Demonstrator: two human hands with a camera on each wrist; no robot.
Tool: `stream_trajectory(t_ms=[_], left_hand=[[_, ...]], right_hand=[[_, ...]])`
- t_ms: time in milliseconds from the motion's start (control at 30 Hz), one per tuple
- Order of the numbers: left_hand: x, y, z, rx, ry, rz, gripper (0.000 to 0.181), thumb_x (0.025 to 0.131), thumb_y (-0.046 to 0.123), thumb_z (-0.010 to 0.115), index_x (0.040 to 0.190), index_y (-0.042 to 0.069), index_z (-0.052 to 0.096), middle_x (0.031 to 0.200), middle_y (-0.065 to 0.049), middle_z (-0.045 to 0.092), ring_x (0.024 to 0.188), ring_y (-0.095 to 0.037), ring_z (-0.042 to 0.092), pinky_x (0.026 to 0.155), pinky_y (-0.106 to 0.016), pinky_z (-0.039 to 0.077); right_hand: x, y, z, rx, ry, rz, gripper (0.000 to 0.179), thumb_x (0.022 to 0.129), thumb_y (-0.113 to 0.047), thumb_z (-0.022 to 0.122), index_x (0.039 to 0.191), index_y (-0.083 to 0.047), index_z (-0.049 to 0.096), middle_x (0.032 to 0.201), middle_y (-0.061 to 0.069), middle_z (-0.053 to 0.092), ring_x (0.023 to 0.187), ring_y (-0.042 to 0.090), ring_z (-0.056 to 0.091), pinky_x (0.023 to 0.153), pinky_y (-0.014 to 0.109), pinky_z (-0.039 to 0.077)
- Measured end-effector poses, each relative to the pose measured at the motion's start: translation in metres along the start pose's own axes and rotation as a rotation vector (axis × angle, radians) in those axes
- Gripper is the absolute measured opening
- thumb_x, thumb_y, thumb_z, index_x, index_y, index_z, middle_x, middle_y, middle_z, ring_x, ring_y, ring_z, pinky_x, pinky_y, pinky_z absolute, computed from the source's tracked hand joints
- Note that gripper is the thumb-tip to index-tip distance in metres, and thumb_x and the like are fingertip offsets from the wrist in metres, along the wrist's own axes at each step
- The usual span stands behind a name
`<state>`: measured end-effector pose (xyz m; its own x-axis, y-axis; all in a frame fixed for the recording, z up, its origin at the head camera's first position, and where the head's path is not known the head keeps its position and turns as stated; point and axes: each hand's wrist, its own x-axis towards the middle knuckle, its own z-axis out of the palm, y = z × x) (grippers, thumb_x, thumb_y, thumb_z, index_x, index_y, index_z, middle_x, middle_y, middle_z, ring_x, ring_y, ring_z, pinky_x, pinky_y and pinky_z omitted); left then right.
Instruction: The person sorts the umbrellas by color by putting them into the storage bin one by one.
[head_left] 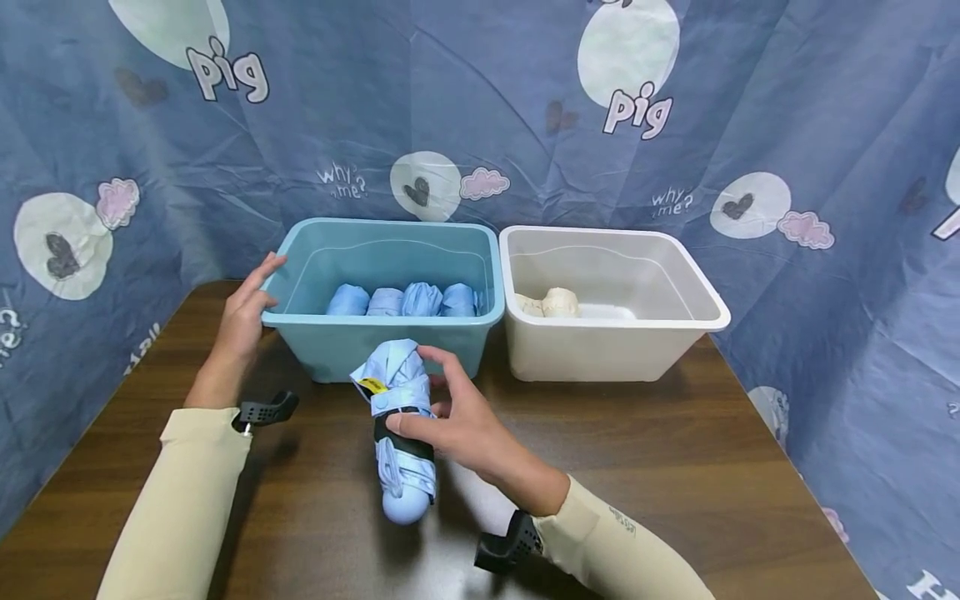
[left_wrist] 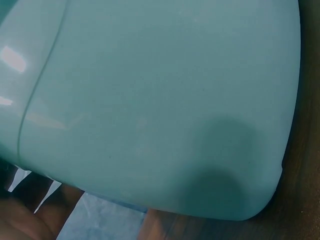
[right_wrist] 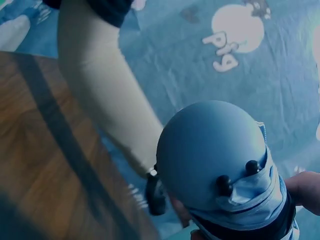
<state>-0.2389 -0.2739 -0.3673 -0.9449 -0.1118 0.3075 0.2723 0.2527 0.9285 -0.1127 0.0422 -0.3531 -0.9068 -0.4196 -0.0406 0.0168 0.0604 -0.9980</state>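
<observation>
A folded light-blue umbrella (head_left: 405, 483) with a rounded handle and black band stands out in front of the teal bin. My right hand (head_left: 468, 417) grips it around the middle, thumb on the near side. In the right wrist view, the umbrella's smooth round handle end (right_wrist: 210, 150) faces the camera. My left hand (head_left: 242, 321) touches the left end of the teal bin (head_left: 390, 350), its fingers along the rim. Several rolled light-blue bundles (head_left: 386, 302) sit in a row inside that bin; their lower parts are hidden by its front wall.
Beside the teal bin stands a white bin (head_left: 585, 354) with cream-coloured rolled bundles (head_left: 560, 303) at its left end. Both bins rest at the back of a dark wooden table (head_left: 637, 450). A blue patterned curtain (head_left: 525, 108) hangs behind them.
</observation>
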Motion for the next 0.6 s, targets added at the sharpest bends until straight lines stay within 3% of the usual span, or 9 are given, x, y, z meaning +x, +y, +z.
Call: stream_trajectory(t_ms=[300,600], left_hand=[[0.001,-0.005,-0.003,0.028,0.006,0.04,0.06,0.087,-0.002,0.031,0.145,0.003,0.042,0.158,-0.004,0.025,0.145,-0.019,0.017,0.107,-0.028,0.016],[0.001,-0.003,-0.003,0.034,-0.01,0.035,0.059,0.087,-0.002,0.031,0.146,0.001,0.04,0.158,-0.006,0.023,0.146,-0.023,0.015,0.111,-0.035,0.014]], right_hand=[[0.002,-0.042,-0.007,-0.106,-0.017,-0.024,0.074,0.081,-0.028,0.076,0.142,-0.038,0.035,0.129,0.005,0.045,0.102,0.023,0.058,0.081,0.037,0.05],[0.022,-0.072,-0.013,-0.091,0.02,-0.021,0.077,0.079,-0.025,0.078,0.143,-0.036,0.035,0.126,0.006,0.044,0.093,0.024,0.062,0.071,0.038,0.052]])
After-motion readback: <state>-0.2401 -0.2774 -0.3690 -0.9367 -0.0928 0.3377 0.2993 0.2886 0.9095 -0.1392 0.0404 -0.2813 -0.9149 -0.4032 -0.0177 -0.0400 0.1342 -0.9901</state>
